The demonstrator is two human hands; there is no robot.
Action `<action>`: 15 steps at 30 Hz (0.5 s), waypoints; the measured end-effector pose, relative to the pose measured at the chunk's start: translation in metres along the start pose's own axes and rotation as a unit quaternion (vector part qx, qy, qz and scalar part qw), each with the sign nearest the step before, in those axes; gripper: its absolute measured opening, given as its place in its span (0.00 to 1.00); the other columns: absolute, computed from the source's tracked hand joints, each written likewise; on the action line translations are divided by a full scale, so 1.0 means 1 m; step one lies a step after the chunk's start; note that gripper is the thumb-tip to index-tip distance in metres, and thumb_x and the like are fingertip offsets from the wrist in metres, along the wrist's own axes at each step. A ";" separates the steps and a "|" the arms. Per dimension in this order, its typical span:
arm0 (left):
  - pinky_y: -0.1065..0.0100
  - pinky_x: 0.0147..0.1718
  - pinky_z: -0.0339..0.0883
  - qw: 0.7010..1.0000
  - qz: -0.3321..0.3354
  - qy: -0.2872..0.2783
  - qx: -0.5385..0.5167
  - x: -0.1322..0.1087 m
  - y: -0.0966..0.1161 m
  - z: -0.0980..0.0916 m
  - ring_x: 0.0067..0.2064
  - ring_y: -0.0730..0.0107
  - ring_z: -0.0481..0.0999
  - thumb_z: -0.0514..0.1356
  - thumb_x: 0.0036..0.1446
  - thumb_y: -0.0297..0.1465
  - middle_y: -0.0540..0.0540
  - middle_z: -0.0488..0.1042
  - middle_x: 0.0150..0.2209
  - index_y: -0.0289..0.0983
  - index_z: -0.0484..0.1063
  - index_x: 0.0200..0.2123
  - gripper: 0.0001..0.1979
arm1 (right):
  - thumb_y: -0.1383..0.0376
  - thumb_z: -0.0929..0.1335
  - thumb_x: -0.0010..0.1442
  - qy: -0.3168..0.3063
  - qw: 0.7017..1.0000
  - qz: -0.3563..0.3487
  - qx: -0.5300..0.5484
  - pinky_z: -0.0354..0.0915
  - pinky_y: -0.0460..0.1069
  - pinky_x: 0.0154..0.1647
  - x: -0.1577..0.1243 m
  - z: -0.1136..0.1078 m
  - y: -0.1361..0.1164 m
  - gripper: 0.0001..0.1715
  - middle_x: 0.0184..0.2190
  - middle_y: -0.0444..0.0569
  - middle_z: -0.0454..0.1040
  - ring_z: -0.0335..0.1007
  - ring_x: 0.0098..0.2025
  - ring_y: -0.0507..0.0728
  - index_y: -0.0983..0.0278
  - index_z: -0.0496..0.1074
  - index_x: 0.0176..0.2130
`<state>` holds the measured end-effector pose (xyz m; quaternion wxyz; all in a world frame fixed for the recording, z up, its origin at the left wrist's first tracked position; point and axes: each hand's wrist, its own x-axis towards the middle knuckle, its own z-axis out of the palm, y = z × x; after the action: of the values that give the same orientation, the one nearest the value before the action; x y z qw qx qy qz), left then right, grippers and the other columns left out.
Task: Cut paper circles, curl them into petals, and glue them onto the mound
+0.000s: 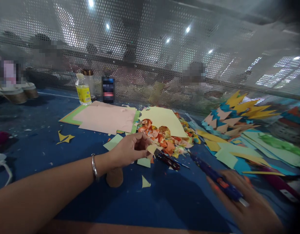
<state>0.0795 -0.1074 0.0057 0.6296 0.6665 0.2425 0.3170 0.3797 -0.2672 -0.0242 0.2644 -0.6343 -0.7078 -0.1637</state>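
Observation:
My left hand (pixel 130 149), with a silver bangle at the wrist, pinches a small pale yellow piece of paper (pixel 152 149) between thumb and fingers. My right hand (pixel 249 201), at the lower right and blurred, is closed around a dark blue hot glue gun (pixel 216 177); its nozzle points up and left, and a whitish stick end shows at the back. Just right of the left fingers lies a tool with dark red handles (pixel 169 161), perhaps scissors. Beyond it is a heap of orange and gold curled paper pieces (pixel 164 136). Below my left wrist stands a brown rounded object (pixel 115 177).
Pink paper sheets (pixel 103 117) and a pale yellow sheet (pixel 162 117) lie farther back. A yellow-labelled bottle (pixel 83 91) stands behind them. At the right are a spiky paper construction (pixel 232 113) and coloured paper strips (pixel 228 154). A perforated metal screen (pixel 140 48) bounds the table's far side.

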 end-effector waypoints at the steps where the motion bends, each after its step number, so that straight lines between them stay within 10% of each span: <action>1: 0.69 0.34 0.65 1.000 -0.015 0.008 -0.008 0.001 0.000 -0.001 0.31 0.76 0.69 0.65 0.44 0.29 0.53 0.68 0.27 0.36 0.65 0.34 0.14 | 0.57 0.61 0.62 -0.015 0.999 0.017 -0.030 0.71 0.55 0.37 0.003 -0.001 0.007 0.11 0.40 0.54 0.75 0.76 0.40 0.64 0.56 0.67 0.43; 15: 0.69 0.33 0.66 0.993 -0.092 0.068 -0.016 -0.001 0.005 -0.005 0.29 0.75 0.72 0.65 0.38 0.24 0.51 0.73 0.25 0.35 0.70 0.26 0.08 | 0.53 0.67 0.56 -0.089 0.996 0.004 -0.030 0.70 0.55 0.28 0.025 0.006 0.072 0.13 0.31 0.55 0.76 0.77 0.31 0.63 0.60 0.71 0.35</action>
<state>0.0747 -0.1053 0.0101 0.6486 0.6085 0.3397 0.3062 0.4481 -0.2339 -0.0217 0.1819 -0.6571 -0.7204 -0.1267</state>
